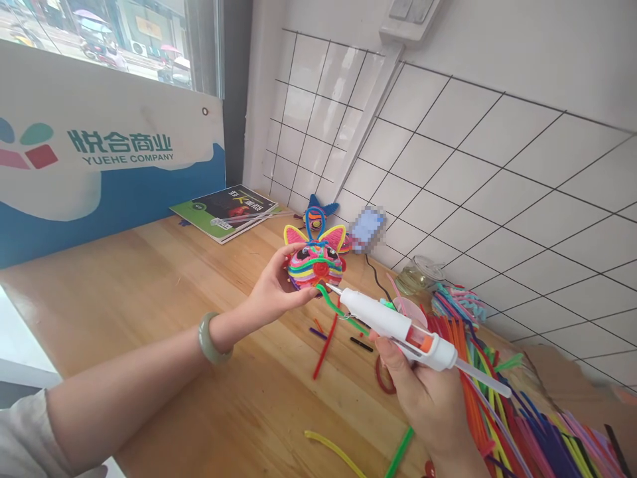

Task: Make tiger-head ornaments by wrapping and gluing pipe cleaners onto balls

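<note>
My left hand (281,285) is closed around a colourful pipe-cleaner animal head (318,267) with pink, yellow-edged ears and striped rows. From its lower edge a green pipe cleaner (343,314) hangs down to the right, near my left thumb. My right hand (423,392) grips a white hot glue gun (385,318), a clear glue stick (482,377) poking out of its back end. The gun's nozzle points at the bottom of the head, by the green pipe cleaner; whether it touches cannot be told.
Many coloured pipe cleaners (497,398) lie in a heap at the right. A red pipe cleaner (324,352) and short scraps lie on the wooden table (209,385). Behind stand a glass jar (421,273), a blurred phone (367,229) and a blue-eared pipe-cleaner figure (323,207). Booklets (226,211) lie back left.
</note>
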### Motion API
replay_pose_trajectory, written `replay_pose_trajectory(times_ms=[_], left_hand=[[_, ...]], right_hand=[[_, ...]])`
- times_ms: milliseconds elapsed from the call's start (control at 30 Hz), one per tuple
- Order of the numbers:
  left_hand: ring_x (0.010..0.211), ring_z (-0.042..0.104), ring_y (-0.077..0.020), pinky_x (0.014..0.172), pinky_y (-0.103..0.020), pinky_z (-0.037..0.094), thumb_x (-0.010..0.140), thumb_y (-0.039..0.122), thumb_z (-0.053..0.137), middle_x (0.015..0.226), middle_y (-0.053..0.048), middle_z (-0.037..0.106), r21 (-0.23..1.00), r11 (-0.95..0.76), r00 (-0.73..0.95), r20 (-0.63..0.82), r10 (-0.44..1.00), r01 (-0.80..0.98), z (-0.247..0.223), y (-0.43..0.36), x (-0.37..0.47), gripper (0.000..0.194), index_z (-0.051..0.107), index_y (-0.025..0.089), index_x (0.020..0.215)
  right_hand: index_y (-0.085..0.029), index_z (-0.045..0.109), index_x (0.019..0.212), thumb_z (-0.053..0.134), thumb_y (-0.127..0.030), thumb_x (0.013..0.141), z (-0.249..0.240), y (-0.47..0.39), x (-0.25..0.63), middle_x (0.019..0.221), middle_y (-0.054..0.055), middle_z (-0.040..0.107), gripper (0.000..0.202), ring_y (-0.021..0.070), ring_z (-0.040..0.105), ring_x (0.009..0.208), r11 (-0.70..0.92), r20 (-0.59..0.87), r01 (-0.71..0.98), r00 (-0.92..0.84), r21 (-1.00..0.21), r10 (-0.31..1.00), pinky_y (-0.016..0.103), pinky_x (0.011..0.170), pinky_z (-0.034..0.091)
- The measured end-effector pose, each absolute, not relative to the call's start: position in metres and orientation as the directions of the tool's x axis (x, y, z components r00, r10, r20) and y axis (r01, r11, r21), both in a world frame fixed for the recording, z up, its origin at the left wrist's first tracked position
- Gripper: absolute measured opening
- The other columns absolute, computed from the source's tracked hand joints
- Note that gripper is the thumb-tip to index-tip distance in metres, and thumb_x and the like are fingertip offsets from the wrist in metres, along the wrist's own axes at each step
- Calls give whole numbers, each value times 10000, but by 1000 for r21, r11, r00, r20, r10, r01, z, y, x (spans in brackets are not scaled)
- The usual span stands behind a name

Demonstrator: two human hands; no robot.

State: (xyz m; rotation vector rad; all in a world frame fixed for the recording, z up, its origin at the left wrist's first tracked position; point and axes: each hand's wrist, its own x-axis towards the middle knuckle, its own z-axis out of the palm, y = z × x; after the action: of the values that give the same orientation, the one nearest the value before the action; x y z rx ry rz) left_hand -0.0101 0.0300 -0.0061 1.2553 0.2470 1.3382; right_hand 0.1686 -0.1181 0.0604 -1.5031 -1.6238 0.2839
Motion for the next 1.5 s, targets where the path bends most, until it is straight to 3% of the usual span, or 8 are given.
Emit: replay_pose_trajectory(times_ms=[100, 233, 467, 1100, 1500], left_hand=[[1012, 652, -227, 741, -301, 600, 680, 226, 851, 1210, -77, 567, 778, -245, 320, 493, 809, -579, -5, 30, -10, 664, 479, 271, 1228], [1006, 652, -233, 737, -310, 600, 674, 242, 856, 1218, -83, 569, 780, -246, 326, 494, 806, -576, -6, 30, -10, 682, 470, 273, 1235], [1087, 625, -227, 891, -342, 566, 687, 222, 847, 1244, -69, 566, 777, -289, 311, 520, 796, -559, -8, 30, -10, 667, 496, 285, 1251], [1063, 637, -227, 864, -337, 580, 684, 202, 848, 1234, -78, 572, 759, -291, 306, 536, 787, -583, -9, 30, -9, 672, 490, 270, 1248], [1065, 641, -220, 889, -340, 578, 685, 183, 845, 1228, -79, 579, 755, -305, 294, 544, 786, -581, -8, 30, -9, 663, 499, 262, 1246]], right_hand=[[-264, 663, 1028, 591, -406, 918, 59, -119, 168, 781, 15, 672, 194, 182, 638, 665, 229, 441, 699, 137, -677, 887, 263, 614, 526], [-262, 646, 874, 584, -403, 917, 59, -118, 165, 676, -1, 608, 160, 178, 586, 589, 233, 445, 711, 124, -663, 887, 267, 553, 492], [-259, 642, 897, 585, -399, 914, 55, -119, 166, 715, 14, 639, 153, 186, 591, 600, 207, 418, 730, 118, -652, 901, 270, 528, 458], [-237, 607, 849, 552, -385, 940, 59, -117, 164, 612, -22, 584, 182, 151, 542, 499, 279, 508, 784, 54, -555, 860, 246, 479, 450], [-228, 590, 886, 539, -323, 960, 56, -117, 166, 660, -29, 615, 130, 130, 573, 517, 323, 553, 812, 0, -486, 833, 210, 470, 460]])
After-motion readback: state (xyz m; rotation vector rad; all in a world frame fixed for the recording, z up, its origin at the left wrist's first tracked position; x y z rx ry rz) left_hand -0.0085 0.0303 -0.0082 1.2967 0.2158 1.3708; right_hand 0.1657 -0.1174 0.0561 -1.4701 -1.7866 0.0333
